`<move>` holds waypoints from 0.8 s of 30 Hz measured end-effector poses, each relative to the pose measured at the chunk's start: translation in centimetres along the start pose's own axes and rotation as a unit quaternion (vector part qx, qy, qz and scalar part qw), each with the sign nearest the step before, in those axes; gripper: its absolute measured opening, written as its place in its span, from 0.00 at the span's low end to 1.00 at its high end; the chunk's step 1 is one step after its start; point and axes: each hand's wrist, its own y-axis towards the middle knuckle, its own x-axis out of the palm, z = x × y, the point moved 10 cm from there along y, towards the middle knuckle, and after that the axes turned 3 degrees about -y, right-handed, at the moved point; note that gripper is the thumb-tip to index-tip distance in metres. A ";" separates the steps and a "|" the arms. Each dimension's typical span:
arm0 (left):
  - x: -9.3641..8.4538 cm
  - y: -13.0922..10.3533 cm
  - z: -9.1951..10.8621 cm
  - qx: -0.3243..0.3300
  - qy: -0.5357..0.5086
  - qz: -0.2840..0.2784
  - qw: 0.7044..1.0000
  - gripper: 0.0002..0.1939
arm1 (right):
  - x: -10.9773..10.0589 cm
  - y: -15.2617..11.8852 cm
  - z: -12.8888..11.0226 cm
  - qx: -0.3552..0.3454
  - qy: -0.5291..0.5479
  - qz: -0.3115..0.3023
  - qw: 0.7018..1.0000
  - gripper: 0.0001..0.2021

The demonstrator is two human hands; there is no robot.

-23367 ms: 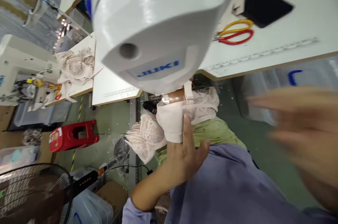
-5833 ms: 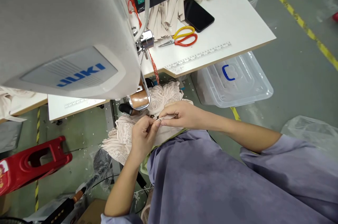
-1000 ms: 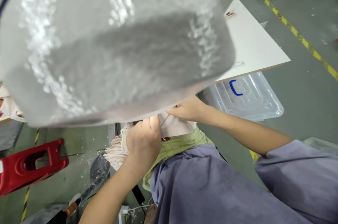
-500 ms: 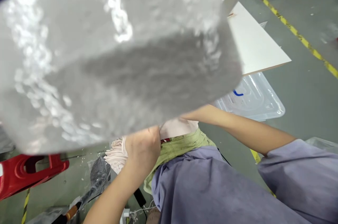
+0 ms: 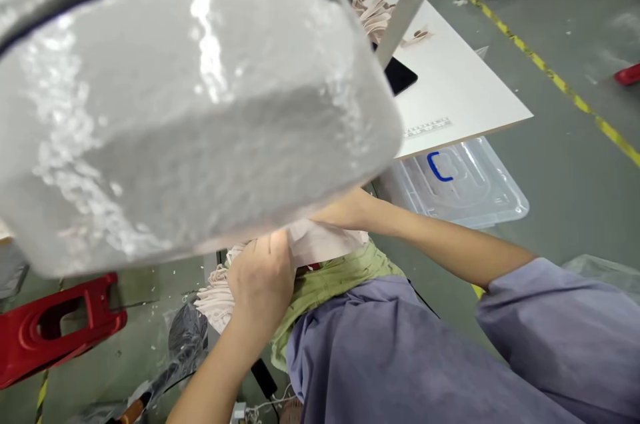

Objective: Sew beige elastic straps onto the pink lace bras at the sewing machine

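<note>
Work at a sewing machine, seen from the worker's head. The large white machine head [image 5: 210, 124] fills the upper left and centre of the frame and hides part of both hands. The piece in hand, a pale pink cloth [image 5: 325, 243], lies just below the centre, between the two hands and partly covered by the machine head. The left hand [image 5: 264, 271], left of the cloth, is curled into a loose fist with the cloth's left end in its hold; its fingertips are out of sight. The right hand [image 5: 345, 207] reaches in from the right and lies against the cloth's upper edge; its fingers pass behind the machine head, so how far they are open, and whether they grip, cannot be told. Beneath the cloth, a green cloth [image 5: 340, 277] lies over the lap of the purple clothing [image 5: 400, 357]. A stack of pale lace pieces [image 5: 215, 301] shows just left of the left hand. At upper right, a white table [image 5: 465, 91] bears a dark phone [image 5: 403, 76], partly hidden, a printed ruler scale [image 5: 427, 126] near its front edge, and a heap of pale fabric strips [image 5: 373, 14]. Below the table stands a clear plastic box [image 5: 480, 191] with a blue handle [image 5: 440, 169]. A red stool [image 5: 100, 317] occupies the lower left; yellow-and-black tape [image 5: 550, 77] crosses the floor at upper right.
</note>
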 end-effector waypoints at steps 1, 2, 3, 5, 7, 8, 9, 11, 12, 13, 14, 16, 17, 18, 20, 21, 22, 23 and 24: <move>0.0 0.0 0.1 0.002 -0.001 0.005 1.000 0.17 | -0.1 -0.1 0.2 0.007 0.000 0.002 1.000 0.16; 0.0 0.0 0.2 0.004 -0.003 0.007 1.000 0.17 | -0.3 -0.1 0.4 0.013 -0.001 0.006 1.000 0.16; 0.2 0.0 0.3 0.004 -0.006 0.005 1.000 0.17 | -0.4 -0.2 0.5 0.018 0.001 0.008 1.000 0.16; 0.5 -0.1 0.0 -0.004 -0.015 -0.002 1.000 0.16 | -0.5 -0.3 0.5 0.024 0.006 0.009 1.000 0.16; 0.9 -0.4 -0.7 -0.026 -0.032 -0.013 0.999 0.15 | -0.4 -0.2 0.0 0.017 0.011 0.009 1.000 0.15; 1.1 -0.6 -1.1 -0.041 -0.042 -0.020 0.998 0.15 | -0.2 -0.2 -0.2 0.015 0.011 0.007 1.000 0.15; 1.3 -0.8 -1.6 -0.056 -0.054 -0.028 0.997 0.15 | 0.0 -0.2 -0.4 0.016 0.013 0.006 1.000 0.14; 1.6 -1.1 -2.2 -0.081 -0.092 -0.048 0.991 0.15 | 0.2 -0.3 -0.2 0.026 0.022 0.005 0.999 0.13; 1.7 -1.3 -2.4 -0.095 -0.124 -0.053 0.986 0.15 | 0.3 -0.6 0.0 0.033 0.029 0.004 0.999 0.13; 1.7 -1.5 -2.7 -0.115 -0.166 -0.053 0.978 0.14 | 0.3 -0.9 0.4 0.038 0.038 0.005 0.999 0.13; 1.6 -1.7 -3.2 -0.142 -0.215 -0.048 0.965 0.14 | 0.2 -1.3 0.8 0.044 0.046 0.011 0.998 0.14; 1.9 -2.2 -4.5 -0.206 -0.315 -0.043 0.925 0.15 | -0.2 -2.3 1.8 0.063 0.046 0.035 0.996 0.18; 2.2 -2.5 -5.0 -0.232 -0.360 -0.051 0.902 0.15 | -0.4 -2.9 2.2 0.075 0.037 0.046 0.995 0.18; 2.7 -2.8 -5.3 -0.249 -0.401 -0.070 0.879 0.16 | -0.5 -3.6 2.4 0.086 0.024 0.049 0.995 0.17; 3.8 -3.2 -5.0 -0.249 -0.471 -0.130 0.836 0.18 | 0.0 -5.3 2.0 0.098 0.015 0.031 0.995 0.11; 4.3 -3.3 -4.4 -0.234 -0.506 -0.163 0.814 0.18 | 0.5 -6.2 1.5 0.104 0.030 0.014 0.994 0.09; 4.7 -3.5 -3.7 -0.216 -0.542 -0.194 0.789 0.18 | 1.2 -7.3 0.8 0.113 0.061 -0.007 0.992 0.09; 5.0 -3.9 -2.9 -0.198 -0.577 -0.221 0.761 0.18 | 2.0 -8.4 0.1 0.127 0.105 -0.026 0.986 0.09; 5.2 -4.3 -2.2 -0.185 -0.609 -0.240 0.733 0.18 | 2.9 -9.5 -0.6 0.143 0.155 -0.043 0.977 0.10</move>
